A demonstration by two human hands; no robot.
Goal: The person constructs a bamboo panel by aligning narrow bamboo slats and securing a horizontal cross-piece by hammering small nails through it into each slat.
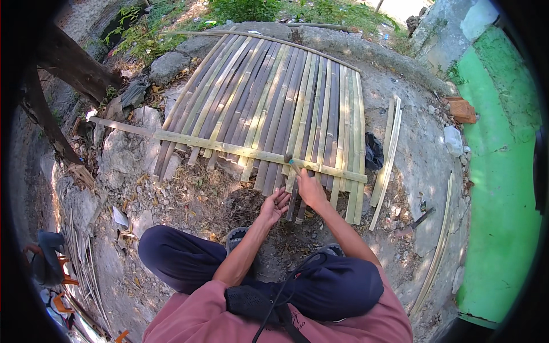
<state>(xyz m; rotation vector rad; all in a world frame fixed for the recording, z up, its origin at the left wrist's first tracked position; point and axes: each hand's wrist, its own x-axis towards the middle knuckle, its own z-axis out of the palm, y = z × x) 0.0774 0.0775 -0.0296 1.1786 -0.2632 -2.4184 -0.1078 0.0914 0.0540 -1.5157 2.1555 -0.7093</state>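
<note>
A panel of bamboo slats (251, 108), some pale green and some dark brown, lies on the ground in front of me. Across its near ends runs a long bamboo crosspiece (223, 146). My right hand (310, 190) grips a hammer (288, 158), whose dark head is at this crosspiece, right of its middle. Part of the handle is hidden by the fingers. Close by on the left, my left hand (276, 206) is turned palm up beside the slat ends, its fingers loosely bent and apart. Whether its fingertips touch a slat is unclear.
Loose bamboo strips (389, 154) lie right of the panel, with more strips (437, 246) farther right. A large knife (420, 221) rests on the ground between them. Near the panel sits a black plastic bag (374, 151). A green wall (503, 171) borders the right; tree trunks (74, 63) stand left.
</note>
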